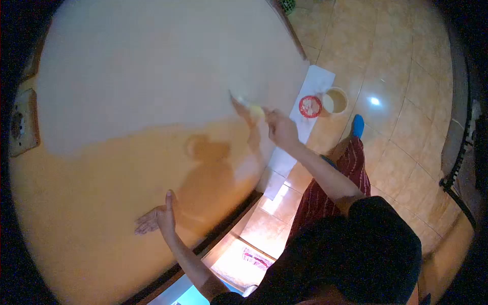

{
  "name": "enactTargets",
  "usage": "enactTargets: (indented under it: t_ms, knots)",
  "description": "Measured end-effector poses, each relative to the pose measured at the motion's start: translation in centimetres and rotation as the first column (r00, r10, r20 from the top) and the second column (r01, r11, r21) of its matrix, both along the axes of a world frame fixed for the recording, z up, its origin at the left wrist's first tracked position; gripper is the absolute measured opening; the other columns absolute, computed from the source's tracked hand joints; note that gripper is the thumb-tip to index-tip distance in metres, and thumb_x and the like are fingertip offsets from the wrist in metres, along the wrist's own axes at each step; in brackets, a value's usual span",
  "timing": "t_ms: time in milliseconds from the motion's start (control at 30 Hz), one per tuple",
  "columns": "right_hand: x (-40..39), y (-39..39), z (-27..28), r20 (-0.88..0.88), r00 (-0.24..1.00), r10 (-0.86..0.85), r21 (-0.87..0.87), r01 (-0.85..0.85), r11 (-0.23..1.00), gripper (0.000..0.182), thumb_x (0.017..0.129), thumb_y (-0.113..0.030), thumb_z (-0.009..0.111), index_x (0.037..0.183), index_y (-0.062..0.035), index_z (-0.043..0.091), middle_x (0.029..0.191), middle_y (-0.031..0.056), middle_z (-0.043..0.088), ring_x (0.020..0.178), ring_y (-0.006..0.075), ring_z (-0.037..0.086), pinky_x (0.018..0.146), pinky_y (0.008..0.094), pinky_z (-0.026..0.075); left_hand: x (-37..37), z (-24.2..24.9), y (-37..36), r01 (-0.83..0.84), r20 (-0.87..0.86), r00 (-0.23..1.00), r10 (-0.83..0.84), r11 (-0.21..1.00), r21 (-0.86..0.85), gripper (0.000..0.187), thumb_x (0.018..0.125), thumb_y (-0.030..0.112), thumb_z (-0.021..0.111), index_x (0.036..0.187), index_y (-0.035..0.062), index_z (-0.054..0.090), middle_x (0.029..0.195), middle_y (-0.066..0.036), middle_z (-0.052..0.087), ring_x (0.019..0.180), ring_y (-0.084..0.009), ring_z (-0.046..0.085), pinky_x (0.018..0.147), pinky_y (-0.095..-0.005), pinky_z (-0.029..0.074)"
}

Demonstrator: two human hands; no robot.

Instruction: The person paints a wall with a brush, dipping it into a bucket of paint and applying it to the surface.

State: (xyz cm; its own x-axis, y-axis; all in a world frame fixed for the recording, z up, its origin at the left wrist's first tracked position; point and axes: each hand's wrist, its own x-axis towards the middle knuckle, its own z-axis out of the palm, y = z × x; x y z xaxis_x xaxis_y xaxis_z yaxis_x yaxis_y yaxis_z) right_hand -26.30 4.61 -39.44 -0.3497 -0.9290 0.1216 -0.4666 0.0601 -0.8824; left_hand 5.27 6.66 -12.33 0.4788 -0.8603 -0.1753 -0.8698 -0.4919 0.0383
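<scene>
My right hand is closed round the yellow handle of a paintbrush. The brush is blurred, and its tip overlaps the white-painted part of the wall. Below that coat, with an uneven border, the wall shows a yellow-orange surface. On this lower part my left hand lies flat, fingers stretched out and thumb raised, holding nothing. Shadows of my head and arm fall between the two hands.
A tub of pale liquid and a red-rimmed round lid or container stand by a white sheet along the wall's foot. A wall socket is at far left. My blue-shod foot rests on the tiled floor.
</scene>
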Motion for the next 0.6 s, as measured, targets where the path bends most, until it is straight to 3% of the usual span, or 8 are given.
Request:
enactTargets:
  t_ms: [67, 133, 233, 300, 333, 400, 533, 600]
  knots:
    - [1.1, 3.0, 0.4, 0.035, 0.997, 0.07, -0.004, -0.07, 0.998, 0.044, 0.072, -0.004, 0.052, 0.114, -0.0146, 0.055, 0.079, 0.0096, 0.054, 0.069, 0.0299, 0.057, 0.057, 0.0396, 0.047, -1.2, 0.6, 0.2, -0.021, -0.031, 0.999, 0.022, 1.0, 0.009, 0.076, 0.079, 0.06, 0.052, 0.1, -0.013, 0.057, 0.101, -0.027, 0.058, 0.097, -0.0324, 0.054, 0.09, -0.0377, 0.038]
    - [1.2, 4.7, 1.4, -0.003, 0.94, 0.341, -0.002, -0.341, 0.94, 0.046, 0.07, -0.003, 0.053, 0.114, -0.0152, 0.056, 0.076, 0.0079, 0.054, 0.068, 0.0277, 0.057, 0.057, 0.038, 0.047, -2.2, 0.9, 0.3, -0.036, -0.065, 0.997, 0.037, 0.999, 0.011, 0.076, 0.078, 0.06, 0.052, 0.097, -0.0136, 0.057, 0.099, -0.028, 0.059, 0.095, -0.0322, 0.055, 0.089, -0.0381, 0.039]
    - [0.6, 4.6, 2.1, 0.048, 0.948, 0.315, -0.042, -0.313, 0.949, 0.046, 0.069, -0.003, 0.053, 0.113, -0.0163, 0.057, 0.076, 0.0074, 0.055, 0.068, 0.0261, 0.057, 0.057, 0.0371, 0.047, -2.6, 0.4, 0.6, 0.028, 0.156, 0.987, -0.025, 0.999, -0.017, 0.076, 0.078, 0.06, 0.052, 0.097, -0.014, 0.057, 0.097, -0.029, 0.059, 0.092, -0.0322, 0.055, 0.087, -0.038, 0.04]
    - [-1.6, 1.9, 1.0, -0.049, 0.973, 0.226, -0.036, -0.228, 0.973, 0.045, 0.069, -0.005, 0.054, 0.112, -0.0178, 0.058, 0.077, 0.0083, 0.056, 0.069, 0.0274, 0.057, 0.058, 0.0383, 0.047, -0.9, -0.9, 0.8, -0.094, 0.364, 0.922, 0.136, 0.987, -0.129, 0.078, 0.076, 0.062, 0.054, 0.096, -0.0137, 0.057, 0.095, -0.027, 0.06, 0.089, -0.0314, 0.056, 0.085, -0.0375, 0.041]
    - [-3.0, 0.2, 0.0, -0.096, 0.979, 0.18, -0.028, -0.184, 0.983, 0.046, 0.068, -0.006, 0.055, 0.112, -0.0183, 0.059, 0.078, 0.0089, 0.057, 0.07, 0.028, 0.058, 0.058, 0.039, 0.047, -0.5, -0.8, 0.9, -0.089, 0.366, 0.922, 0.129, 0.988, -0.126, 0.078, 0.076, 0.062, 0.054, 0.096, -0.0137, 0.057, 0.095, -0.027, 0.06, 0.089, -0.0314, 0.056, 0.085, -0.0375, 0.041]
    - [-7.4, -3.0, 1.4, -0.112, 0.971, 0.212, 0.15, -0.194, 0.969, 0.042, 0.069, -0.027, 0.063, 0.111, -0.0222, 0.059, 0.082, 0.0124, 0.062, 0.075, 0.0301, 0.061, 0.064, 0.0421, 0.049, 0.4, -0.5, 0.7, -0.073, 0.118, 0.99, 0.079, 0.996, -0.056, 0.08, 0.072, 0.064, 0.057, 0.093, -0.0131, 0.058, 0.095, -0.027, 0.06, 0.089, -0.0323, 0.055, 0.085, -0.0378, 0.041]
    - [-11.3, -5.7, -0.5, -0.207, 0.971, 0.122, 0.08, -0.107, 0.991, 0.043, 0.068, -0.014, 0.06, 0.109, -0.0237, 0.06, 0.079, 0.0116, 0.062, 0.072, 0.03, 0.06, 0.062, 0.0423, 0.048, 2.1, -1.4, 1.0, 0.126, 0.015, 0.992, -0.126, 0.957, -0.262, 0.079, 0.07, 0.065, 0.058, 0.086, -0.0124, 0.058, 0.089, -0.027, 0.06, 0.084, -0.0317, 0.056, 0.082, -0.0386, 0.042]
    - [-12.6, -6.4, -1.4, -0.192, 0.978, 0.083, 0.077, -0.07, 0.995, 0.044, 0.068, -0.008, 0.057, 0.109, -0.024, 0.06, 0.08, 0.0115, 0.061, 0.072, 0.03, 0.059, 0.062, 0.0418, 0.048, -0.7, 0.0, 0.8, -0.052, 0.095, 0.994, 0.051, 0.999, 0.001, 0.076, 0.074, 0.062, 0.057, 0.086, -0.0132, 0.057, 0.087, -0.028, 0.06, 0.081, -0.0311, 0.056, 0.08, -0.0397, 0.042]
